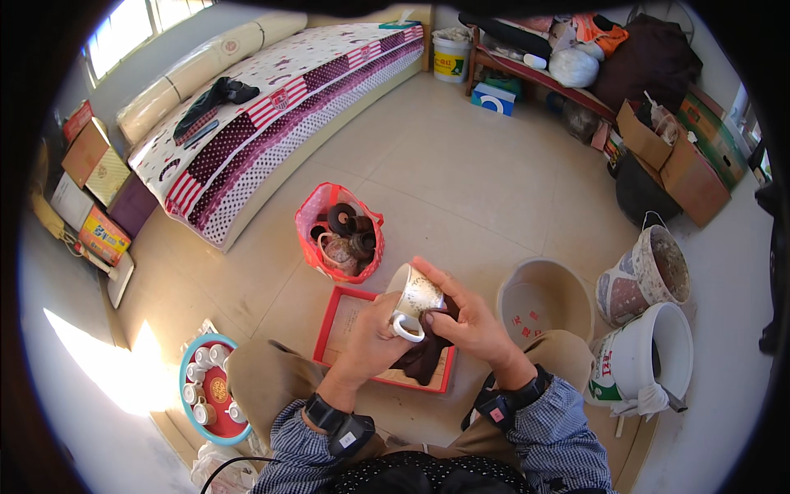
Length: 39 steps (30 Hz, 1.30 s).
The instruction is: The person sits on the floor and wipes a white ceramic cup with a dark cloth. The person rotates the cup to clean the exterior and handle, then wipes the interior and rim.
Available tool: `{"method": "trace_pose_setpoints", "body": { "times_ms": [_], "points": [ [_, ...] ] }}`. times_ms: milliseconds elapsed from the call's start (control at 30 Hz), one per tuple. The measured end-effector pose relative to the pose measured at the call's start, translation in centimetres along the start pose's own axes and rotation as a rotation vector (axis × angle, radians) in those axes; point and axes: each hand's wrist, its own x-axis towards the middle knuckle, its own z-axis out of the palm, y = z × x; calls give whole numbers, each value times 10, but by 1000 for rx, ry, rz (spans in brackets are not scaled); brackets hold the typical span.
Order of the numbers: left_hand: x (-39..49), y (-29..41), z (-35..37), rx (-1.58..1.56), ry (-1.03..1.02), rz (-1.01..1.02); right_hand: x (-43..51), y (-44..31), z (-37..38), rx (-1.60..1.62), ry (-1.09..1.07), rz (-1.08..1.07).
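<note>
A white ceramic cup [421, 293] with a small floral pattern is held tilted between my two hands, its handle towards me. My left hand [369, 336] grips the cup by its side near the handle. A dark brown cloth [426, 361] hangs from my right hand [466, 318], which presses part of it against the cup while the fingers reach along the cup's far side. Below lies a shallow red box [327, 327] with a pale inside. Several cups [203, 410] stand on a round red tray with a blue rim [186, 395], to the left of my knee.
Past the box stands a red bag [307, 247] of dark cups and a teapot. A beige basin [503, 302], a stained bucket [645, 265] and a white bucket [623, 358] are at the right. A bed [278, 123] lies beyond, with cardboard boxes [691, 176] along the right wall.
</note>
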Motion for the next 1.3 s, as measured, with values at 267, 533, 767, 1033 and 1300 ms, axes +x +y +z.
{"method": "trace_pose_setpoints", "body": {
  "times_ms": [267,533,767,1033,1300],
  "points": [
    [-1,-3,1,123,-38,33,3,1,0,-13,59,64],
    [-1,-1,3,-32,-9,-93,-1,3,9,-125,64,-117],
    [-2,2,13,218,-54,144,4,7,9,241,242,32],
    [-4,-4,10,65,9,-49,0,1,13,65,76,56],
    [-3,-3,14,147,18,100,0,8,18,-18,220,-13]
  ]
}}
